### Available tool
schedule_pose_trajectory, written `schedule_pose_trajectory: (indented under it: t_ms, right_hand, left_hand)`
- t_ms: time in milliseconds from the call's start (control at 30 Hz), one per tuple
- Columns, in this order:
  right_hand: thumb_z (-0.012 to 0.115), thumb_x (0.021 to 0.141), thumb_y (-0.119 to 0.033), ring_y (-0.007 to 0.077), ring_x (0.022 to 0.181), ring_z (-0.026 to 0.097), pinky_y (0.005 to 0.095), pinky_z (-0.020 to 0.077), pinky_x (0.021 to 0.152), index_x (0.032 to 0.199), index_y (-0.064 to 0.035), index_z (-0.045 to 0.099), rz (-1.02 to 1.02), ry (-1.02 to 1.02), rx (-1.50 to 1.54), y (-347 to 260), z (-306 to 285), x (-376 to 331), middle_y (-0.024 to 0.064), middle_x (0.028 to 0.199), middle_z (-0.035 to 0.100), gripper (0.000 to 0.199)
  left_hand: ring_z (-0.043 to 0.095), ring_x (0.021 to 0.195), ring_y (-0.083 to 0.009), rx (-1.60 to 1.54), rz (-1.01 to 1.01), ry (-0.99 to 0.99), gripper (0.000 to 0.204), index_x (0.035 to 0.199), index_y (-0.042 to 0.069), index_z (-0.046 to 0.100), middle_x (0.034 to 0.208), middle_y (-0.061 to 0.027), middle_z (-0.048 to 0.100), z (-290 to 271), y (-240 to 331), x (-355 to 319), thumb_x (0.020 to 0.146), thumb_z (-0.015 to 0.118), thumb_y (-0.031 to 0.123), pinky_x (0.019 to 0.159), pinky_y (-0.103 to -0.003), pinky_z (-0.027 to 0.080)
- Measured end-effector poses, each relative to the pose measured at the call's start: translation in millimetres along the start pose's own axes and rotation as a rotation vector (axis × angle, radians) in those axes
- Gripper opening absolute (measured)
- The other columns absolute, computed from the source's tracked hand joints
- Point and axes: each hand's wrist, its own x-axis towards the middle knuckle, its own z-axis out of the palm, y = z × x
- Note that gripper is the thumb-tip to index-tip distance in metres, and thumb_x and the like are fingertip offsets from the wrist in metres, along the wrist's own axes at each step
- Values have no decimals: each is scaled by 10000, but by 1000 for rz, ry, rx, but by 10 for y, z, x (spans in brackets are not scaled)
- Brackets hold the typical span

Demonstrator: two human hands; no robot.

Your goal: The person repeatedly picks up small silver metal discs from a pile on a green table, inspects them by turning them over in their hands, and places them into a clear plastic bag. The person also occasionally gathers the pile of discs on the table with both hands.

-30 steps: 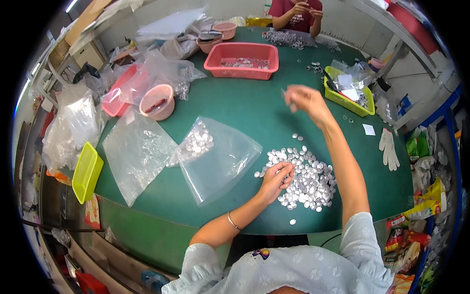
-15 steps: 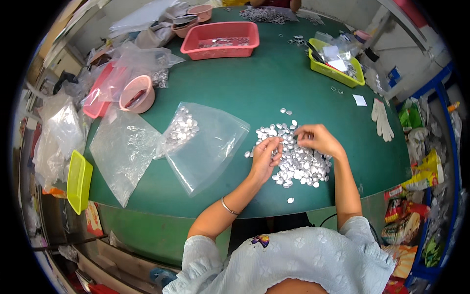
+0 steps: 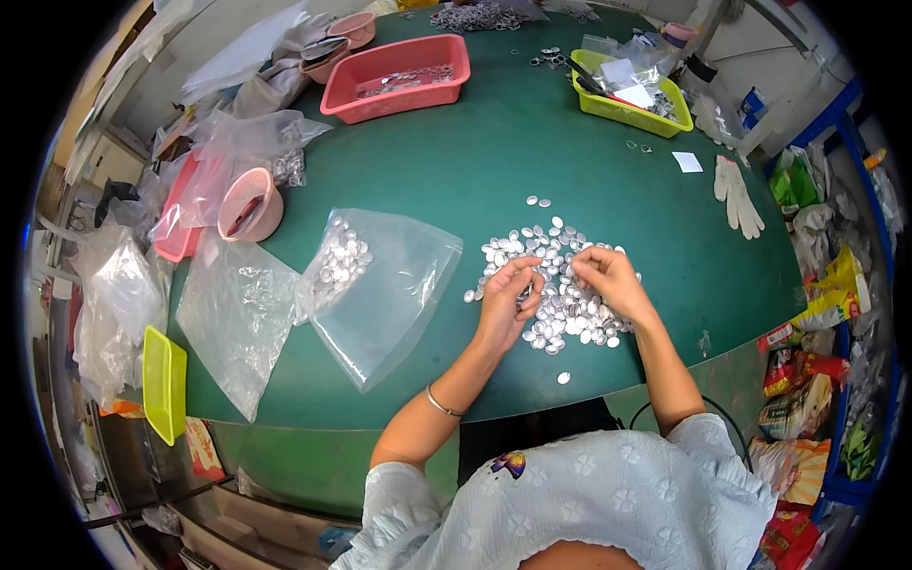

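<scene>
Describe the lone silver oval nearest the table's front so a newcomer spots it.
Start at the green table, then find its heap of silver ovals. Below the heap in the picture, toward the near edge, lies the lone oval. It sits apart, closer to that edge than any other oval.

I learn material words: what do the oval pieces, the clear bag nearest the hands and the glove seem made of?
Oval pieces: perhaps metal, or coated plastic, from silvery shine. Clear bag: probably plastic film, glossy, transparent. Glove: likely fabric, matte, lying limp.
</scene>
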Motion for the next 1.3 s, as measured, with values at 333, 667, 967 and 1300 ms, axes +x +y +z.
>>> schedule_pose_trajectory:
  t_ms: [333, 667, 967, 1300]
  right_hand:
    - [631, 858, -138, 76, 639, 556, 200, 438, 593, 852, -14, 618, 110, -95, 398, -147, 246, 136, 45, 740, 634, 125]
    - [696, 771, -134, 134, 742, 568, 256, 453, 687, 948, -24, 638, -62, -85, -93, -121, 143, 177, 38, 818, 625, 216]
    - [763, 639, -129, 241, 943, 498, 378, 381, 867, 899, -51, 632, -316, -343, -683, -124, 154, 45, 64, 956, 526, 302]
    - [646, 798, -42, 107, 640, 545, 244, 443, 606, 861, 2, 618, -28, -146, -186, -40, 97, 118, 46, 737, 597, 81]
  left_hand:
    - [402, 516, -25, 140, 119, 46, 178, 1023, -2, 563, 786, -60, 592, 42, -44, -1, 892, 580, 118, 396, -150, 247]
    - [431, 548, -42, 124, 142, 98, 123, 912, -5, 579, 842, -94, 613, 30, -23, 11, 904, 549, 114, 402, -157, 268]
    - [462, 577, -75, 74, 121, 138, 93, 907, 4, 566, 865, -129, 617, 31, -29, 18, 893, 559, 96, 428, -167, 316]
    - [479, 604, -77, 31, 111, 100, 101, 953, 10, 559, 836, -119, 607, 18, -33, 22, 883, 569, 83, 421, -159, 318]
